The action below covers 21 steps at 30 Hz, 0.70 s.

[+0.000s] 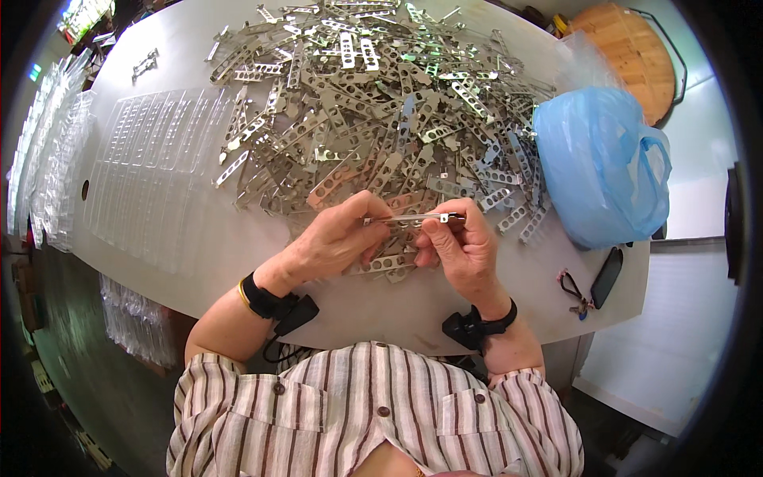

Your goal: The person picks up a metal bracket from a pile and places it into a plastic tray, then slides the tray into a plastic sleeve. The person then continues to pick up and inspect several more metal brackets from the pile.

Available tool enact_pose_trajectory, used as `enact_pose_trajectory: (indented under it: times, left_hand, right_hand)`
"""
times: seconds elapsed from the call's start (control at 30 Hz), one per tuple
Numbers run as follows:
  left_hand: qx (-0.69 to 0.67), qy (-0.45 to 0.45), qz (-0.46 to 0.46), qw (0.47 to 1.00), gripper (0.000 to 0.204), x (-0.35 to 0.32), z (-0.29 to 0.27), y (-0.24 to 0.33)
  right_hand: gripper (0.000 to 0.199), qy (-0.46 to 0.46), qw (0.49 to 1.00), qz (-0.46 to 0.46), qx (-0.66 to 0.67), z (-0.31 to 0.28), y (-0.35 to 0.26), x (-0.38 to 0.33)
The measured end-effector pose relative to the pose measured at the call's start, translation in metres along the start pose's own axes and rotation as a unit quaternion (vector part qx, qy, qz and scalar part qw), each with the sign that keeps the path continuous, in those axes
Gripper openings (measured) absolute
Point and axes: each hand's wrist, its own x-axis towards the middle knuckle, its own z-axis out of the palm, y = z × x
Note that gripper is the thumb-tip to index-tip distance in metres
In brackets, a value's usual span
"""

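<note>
Between my two hands, just in front of a big heap of metal strips (pixel 358 119), I hold a thin metal strip (pixel 415 217) edge-on. My left hand (pixel 338 237) pinches its left end with thumb and fingertips. My right hand (pixel 462 245) is closed on the right end, the thumb pressed near a small bright tab. The strips in the heap are flat and silvery, with rows of round holes. A few loose strips (pixel 387 263) lie on the table beneath my hands.
A clear plastic tray (pixel 159 171) with long slots lies left on the white table (pixel 588 302). More clear trays (pixel 56 151) are stacked at the far left. On the right stand a blue plastic bag (pixel 592 167), a black phone (pixel 607 277) and keys (pixel 584 308). A round wooden board (pixel 624 60) is behind.
</note>
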Motion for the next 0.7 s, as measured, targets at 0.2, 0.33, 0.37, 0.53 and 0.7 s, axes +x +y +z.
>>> enact_pose_trajectory:
  times: [0.2,0.33,0.37,0.53,0.7]
  left_hand:
    - [0.013,-0.001,-0.033,0.999,0.01,-0.005,-0.002,0.009]
    - [0.0,-0.024,-0.066,0.998,0.014,-0.007,0.0,0.009]
    - [0.006,-0.021,-0.06,0.998,0.013,-0.008,0.001,0.007]
    - [0.088,-0.051,-0.06,0.993,0.016,-0.004,0.005,0.016]
    - [0.124,-0.029,-0.062,0.99,0.016,-0.003,0.008,0.018]
  right_hand:
    - [0.01,-0.042,0.999,0.01,0.001,0.003,0.003,-0.005]
    - [0.008,-0.056,0.998,0.001,0.0,0.006,-0.001,-0.005]
    - [0.008,-0.063,0.998,-0.003,-0.004,0.006,-0.004,-0.004]
    - [0.007,-0.062,0.998,0.005,0.004,0.003,-0.001,-0.004]
    - [0.01,-0.063,0.998,0.003,0.004,0.001,0.002,-0.003]
